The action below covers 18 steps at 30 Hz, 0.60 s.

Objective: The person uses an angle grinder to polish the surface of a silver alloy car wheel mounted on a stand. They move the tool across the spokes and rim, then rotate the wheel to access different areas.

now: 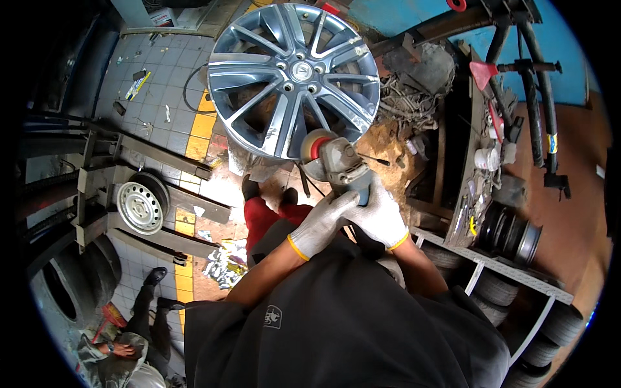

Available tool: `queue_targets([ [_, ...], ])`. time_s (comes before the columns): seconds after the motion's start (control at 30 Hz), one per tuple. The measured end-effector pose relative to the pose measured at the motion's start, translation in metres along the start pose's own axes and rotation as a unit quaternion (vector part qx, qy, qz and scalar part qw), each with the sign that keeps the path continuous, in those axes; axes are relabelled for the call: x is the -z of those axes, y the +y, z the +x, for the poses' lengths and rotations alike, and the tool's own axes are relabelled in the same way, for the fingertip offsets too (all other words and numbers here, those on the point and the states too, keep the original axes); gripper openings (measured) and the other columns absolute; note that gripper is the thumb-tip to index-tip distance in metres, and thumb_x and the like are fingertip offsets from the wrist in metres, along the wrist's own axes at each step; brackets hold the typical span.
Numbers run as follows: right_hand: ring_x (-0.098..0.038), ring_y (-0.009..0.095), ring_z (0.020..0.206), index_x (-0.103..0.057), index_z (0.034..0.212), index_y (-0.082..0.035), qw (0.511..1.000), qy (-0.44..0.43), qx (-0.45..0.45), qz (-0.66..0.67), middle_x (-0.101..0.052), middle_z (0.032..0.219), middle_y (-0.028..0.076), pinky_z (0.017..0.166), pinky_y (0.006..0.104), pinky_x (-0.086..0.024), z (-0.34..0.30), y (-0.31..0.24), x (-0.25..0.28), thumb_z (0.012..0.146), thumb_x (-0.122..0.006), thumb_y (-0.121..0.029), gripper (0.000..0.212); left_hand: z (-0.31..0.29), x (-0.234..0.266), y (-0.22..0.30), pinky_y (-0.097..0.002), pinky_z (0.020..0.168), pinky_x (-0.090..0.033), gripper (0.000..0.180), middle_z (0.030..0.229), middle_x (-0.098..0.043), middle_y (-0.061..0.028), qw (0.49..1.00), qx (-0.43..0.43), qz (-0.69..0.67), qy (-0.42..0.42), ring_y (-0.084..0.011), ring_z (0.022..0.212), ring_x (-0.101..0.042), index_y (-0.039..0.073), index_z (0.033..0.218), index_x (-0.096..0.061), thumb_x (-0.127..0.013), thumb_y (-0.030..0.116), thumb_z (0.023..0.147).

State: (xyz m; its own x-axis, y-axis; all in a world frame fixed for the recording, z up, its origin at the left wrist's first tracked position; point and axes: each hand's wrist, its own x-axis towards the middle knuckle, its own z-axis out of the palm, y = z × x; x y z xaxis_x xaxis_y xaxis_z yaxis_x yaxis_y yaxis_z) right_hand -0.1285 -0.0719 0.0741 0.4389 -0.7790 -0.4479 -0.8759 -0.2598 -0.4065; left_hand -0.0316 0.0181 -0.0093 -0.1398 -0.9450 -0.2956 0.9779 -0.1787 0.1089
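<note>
Both my hands, in white knit gloves with yellow cuffs, are wrapped round an angle grinder point(343, 163). My left hand point(323, 223) grips it from the left, and my right hand point(380, 216) closes round the body from the right. The grinder's reddish disc point(315, 146) is at the lower rim of a grey-blue alloy wheel point(283, 123); whether it touches the rim I cannot tell. Bright, bare-looking patches show on several spokes and along the rim. The wheel faces me, with its hub cap in the middle.
A silver steel wheel point(141, 208) rests by a metal frame point(97, 174) at left. Another person point(139, 343) sits at lower left. On the right are a cluttered workbench point(472, 194), a black stand point(533, 97) and tyres point(498, 291) on a rack. A screwdriver point(374, 159) lies beyond the grinder.
</note>
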Motion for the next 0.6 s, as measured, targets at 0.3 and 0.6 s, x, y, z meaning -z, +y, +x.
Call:
queue_targets([
  [0.3, -0.067, 0.047, 0.1, -0.037, 0.141, -0.004, 0.996, 0.053, 0.011, 0.067, -0.069, 0.109, 0.027, 0.085, 0.0522, -0.055, -0.033, 0.07, -0.025, 0.071, -0.083, -0.044, 0.093, 0.002, -0.016, -0.028, -0.0311, 0.103, -0.046, 0.066, 0.13, -0.06, -0.0098, 0.971, 0.053, 0.233, 0.032, -0.0161, 0.119, -0.057, -0.002, 0.141, -0.045, -0.076, 0.027, 0.09],
  [0.6, -0.067, 0.046, 0.104, -0.014, 0.153, -0.012, 0.968, -0.054, 0.138, 0.204, -0.064, 0.118, 0.027, 0.085, 0.0503, -0.057, -0.046, 0.083, -0.035, 0.073, -0.084, -0.023, 0.107, -0.026, -0.025, -0.055, -0.0342, 0.102, -0.048, 0.06, 0.127, -0.063, -0.0072, 0.955, -0.037, 0.263, 0.129, -0.018, 0.116, -0.06, 0.001, 0.135, -0.052, -0.081, 0.017, 0.085],
])
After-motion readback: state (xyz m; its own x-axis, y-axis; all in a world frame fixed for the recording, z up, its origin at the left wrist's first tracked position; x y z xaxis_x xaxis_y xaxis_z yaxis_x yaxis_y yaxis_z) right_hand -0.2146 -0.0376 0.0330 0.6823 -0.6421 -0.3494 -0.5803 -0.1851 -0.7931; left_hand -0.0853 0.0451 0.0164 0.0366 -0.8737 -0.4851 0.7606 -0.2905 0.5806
